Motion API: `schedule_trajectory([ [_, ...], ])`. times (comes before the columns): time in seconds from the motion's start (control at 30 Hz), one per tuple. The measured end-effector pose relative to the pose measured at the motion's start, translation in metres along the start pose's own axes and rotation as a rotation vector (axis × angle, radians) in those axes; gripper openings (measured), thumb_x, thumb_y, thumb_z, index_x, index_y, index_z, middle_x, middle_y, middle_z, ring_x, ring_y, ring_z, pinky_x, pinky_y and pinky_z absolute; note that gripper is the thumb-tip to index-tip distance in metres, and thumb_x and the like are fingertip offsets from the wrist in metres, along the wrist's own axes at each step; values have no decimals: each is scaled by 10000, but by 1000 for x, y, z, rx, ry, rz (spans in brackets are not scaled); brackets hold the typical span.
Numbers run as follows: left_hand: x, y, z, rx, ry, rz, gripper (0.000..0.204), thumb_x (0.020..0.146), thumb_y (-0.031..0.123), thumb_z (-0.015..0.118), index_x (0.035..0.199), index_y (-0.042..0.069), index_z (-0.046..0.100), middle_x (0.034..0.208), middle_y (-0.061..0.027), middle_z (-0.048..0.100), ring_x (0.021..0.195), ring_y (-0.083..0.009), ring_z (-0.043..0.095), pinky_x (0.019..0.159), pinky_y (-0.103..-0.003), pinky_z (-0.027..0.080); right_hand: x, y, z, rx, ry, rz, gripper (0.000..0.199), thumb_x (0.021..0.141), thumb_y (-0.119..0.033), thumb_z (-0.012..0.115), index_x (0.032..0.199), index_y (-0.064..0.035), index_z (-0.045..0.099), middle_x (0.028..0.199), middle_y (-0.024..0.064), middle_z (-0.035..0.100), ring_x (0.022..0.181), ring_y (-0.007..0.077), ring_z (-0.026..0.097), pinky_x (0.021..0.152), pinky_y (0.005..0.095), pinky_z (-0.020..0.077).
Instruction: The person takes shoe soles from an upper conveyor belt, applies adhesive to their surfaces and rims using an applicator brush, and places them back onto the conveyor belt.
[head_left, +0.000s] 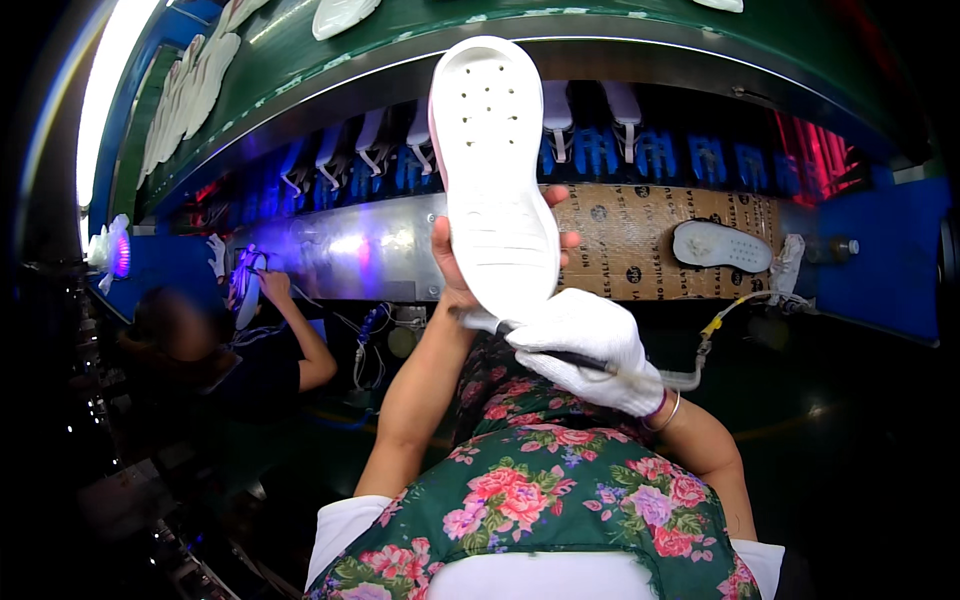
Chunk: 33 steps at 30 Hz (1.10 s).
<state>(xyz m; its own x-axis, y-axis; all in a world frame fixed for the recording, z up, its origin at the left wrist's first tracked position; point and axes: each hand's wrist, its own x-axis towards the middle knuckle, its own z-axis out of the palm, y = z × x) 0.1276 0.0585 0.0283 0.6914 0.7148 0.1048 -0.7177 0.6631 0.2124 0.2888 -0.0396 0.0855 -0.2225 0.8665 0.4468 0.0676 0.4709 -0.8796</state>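
My bare left hand (pixel 452 272) is closed around a white shoe sole (pixel 492 190), its thumb on one edge and fingertips curling over the other. The sole stands lengthwise away from me, with small holes in its far end and cross grooves nearer to me. My right hand (pixel 590 345), in a white knit glove, grips a brush (pixel 565 357) with a dark handle. The bristle end lies by the sole's near tip, close to my left wrist; whether it touches the sole I cannot tell. A pale hose (pixel 685 380) runs from the handle's rear.
Cardboard (pixel 630 240) covers part of the metal bench (pixel 385 245), with another sole (pixel 722 246) on it at right. Shoe parts (pixel 370 140) hang in a row behind. Several pale soles (pixel 195 90) lie on the green conveyor (pixel 290 60). A co-worker's arm (pixel 300 325) is at left.
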Motion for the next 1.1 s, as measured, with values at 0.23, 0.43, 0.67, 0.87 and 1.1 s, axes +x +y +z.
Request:
schedule_trajectory([
  [0.23, 18, 10, -2, -9, -180, -87, 1085, 738, 688, 712, 1507, 56, 279, 1293, -295, 469, 959, -444, 598, 645, -437, 654, 3, 0, -2, -187, 2, -107, 262, 763, -13, 773, 1015, -63, 722, 977, 112, 724, 813, 293, 683, 721, 357, 546],
  [0.43, 19, 13, -7, -174, -246, -222, 1094, 652, 657, 793, 1459, 34, 398, 1280, -261, 496, 1056, -417, 539, 858, -466, 543, 1, 1, -8, -49, 104, 129, 256, 759, -31, 795, 1007, -50, 734, 947, 104, 736, 833, 247, 699, 745, 338, 552],
  [0.67, 21, 16, 7, 53, -111, -313, 1134, 606, 778, 754, 1409, 46, 429, 1138, -249, 531, 793, -317, 563, 617, -331, 447, -4, -12, -1, 118, -55, 124, 237, 767, -47, 791, 998, -77, 746, 960, 92, 736, 840, 242, 703, 752, 343, 553],
  [0.87, 22, 24, 10, -64, -176, -401, 905, 789, 515, 669, 1488, 25, 368, 1273, -338, 519, 984, -433, 599, 774, -462, 530, 1, -13, -8, -176, 46, 76, 247, 763, -39, 774, 1007, -57, 738, 972, 105, 731, 818, 268, 696, 741, 352, 557],
  [1.1, 27, 31, 25, 11, -44, -527, 826, 832, 427, 637, 1465, -36, 378, 1209, -300, 568, 928, -400, 632, 785, -465, 544, 0, -17, 4, -121, -68, -53, 294, 742, -11, 767, 1030, -52, 731, 985, 120, 730, 841, 275, 699, 751, 364, 560],
])
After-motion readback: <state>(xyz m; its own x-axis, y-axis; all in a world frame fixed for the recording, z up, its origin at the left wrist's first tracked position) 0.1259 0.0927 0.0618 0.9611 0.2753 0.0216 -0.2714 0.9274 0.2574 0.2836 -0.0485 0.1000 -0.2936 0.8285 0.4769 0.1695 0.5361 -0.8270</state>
